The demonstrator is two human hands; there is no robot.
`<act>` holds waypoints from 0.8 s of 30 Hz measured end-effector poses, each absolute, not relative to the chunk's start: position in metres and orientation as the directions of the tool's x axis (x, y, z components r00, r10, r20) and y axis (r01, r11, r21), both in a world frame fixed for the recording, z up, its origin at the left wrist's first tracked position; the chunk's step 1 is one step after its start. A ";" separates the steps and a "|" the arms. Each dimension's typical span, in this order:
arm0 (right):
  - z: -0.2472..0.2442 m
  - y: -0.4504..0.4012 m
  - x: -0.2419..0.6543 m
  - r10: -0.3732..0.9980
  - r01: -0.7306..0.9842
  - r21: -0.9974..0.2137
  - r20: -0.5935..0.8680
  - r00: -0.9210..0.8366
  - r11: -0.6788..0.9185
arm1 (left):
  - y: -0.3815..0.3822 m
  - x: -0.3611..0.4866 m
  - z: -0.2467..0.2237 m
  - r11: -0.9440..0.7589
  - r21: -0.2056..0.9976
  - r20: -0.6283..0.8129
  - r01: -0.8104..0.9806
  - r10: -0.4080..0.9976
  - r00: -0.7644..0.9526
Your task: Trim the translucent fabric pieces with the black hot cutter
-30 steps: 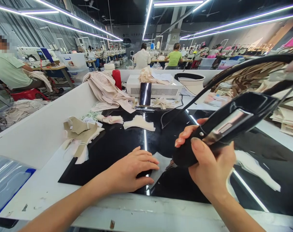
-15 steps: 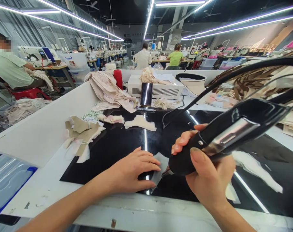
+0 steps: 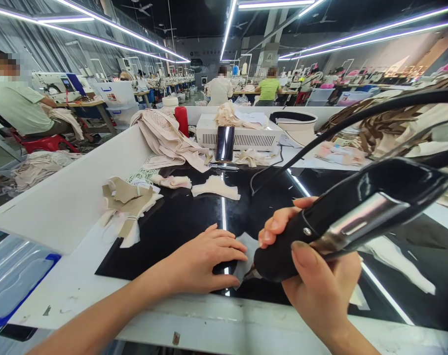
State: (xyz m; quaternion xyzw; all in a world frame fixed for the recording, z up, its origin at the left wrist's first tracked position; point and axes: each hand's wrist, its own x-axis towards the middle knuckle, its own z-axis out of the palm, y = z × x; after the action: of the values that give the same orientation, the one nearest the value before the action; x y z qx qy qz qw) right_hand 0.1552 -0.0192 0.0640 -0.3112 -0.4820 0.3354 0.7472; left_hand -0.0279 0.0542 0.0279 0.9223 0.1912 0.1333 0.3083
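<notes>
A small translucent white piece (image 3: 247, 249) lies on the glossy black surface (image 3: 165, 236). My left hand (image 3: 209, 259) rests flat with its fingers spread, the fingertips on the piece's left edge. My right hand (image 3: 320, 276) is wrapped round a black handheld tool (image 3: 357, 212) with a metal plate on its side. The tool's narrow tip points down-left at the right edge of the piece. Whether the tip touches it is hard to tell.
Cream fabric cut-outs (image 3: 215, 187) and a beige bundle (image 3: 130, 202) lie behind my left hand. A phone (image 3: 225, 143) leans against a white vented box (image 3: 246, 134). A black cable (image 3: 320, 130) arches over the right side. A white strip (image 3: 399, 261) lies at right.
The rear of the tool has dipped slightly, and its tip has shifted a little down and left with my right hand. My left hand has stayed on the piece.
</notes>
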 end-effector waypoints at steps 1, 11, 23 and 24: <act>0.063 -0.019 0.154 0.801 -0.196 -0.790 0.511 0.311 0.580 | 0.054 -0.028 0.028 -0.735 0.621 0.126 0.272 0.436 0.891; 0.072 -0.014 0.167 0.767 -0.168 -0.782 0.503 0.397 0.600 | 0.054 -0.029 0.030 -0.748 0.607 0.138 0.271 0.434 0.890; 0.069 0.006 0.192 0.626 -0.003 -0.742 0.563 0.539 0.670 | 0.048 -0.014 0.029 -0.796 0.516 0.040 0.316 0.391 0.920; 0.068 0.005 0.192 0.624 0.003 -0.740 0.570 0.534 0.673 | 0.048 -0.014 0.029 -0.797 0.512 0.036 0.321 0.393 0.919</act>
State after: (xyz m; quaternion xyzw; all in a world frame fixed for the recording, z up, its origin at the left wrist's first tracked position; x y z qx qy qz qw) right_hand 0.1924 0.0055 0.0685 -0.3549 -0.4419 0.1940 0.8007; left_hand -0.0141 0.0477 0.0294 0.9453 0.1889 0.0701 0.2567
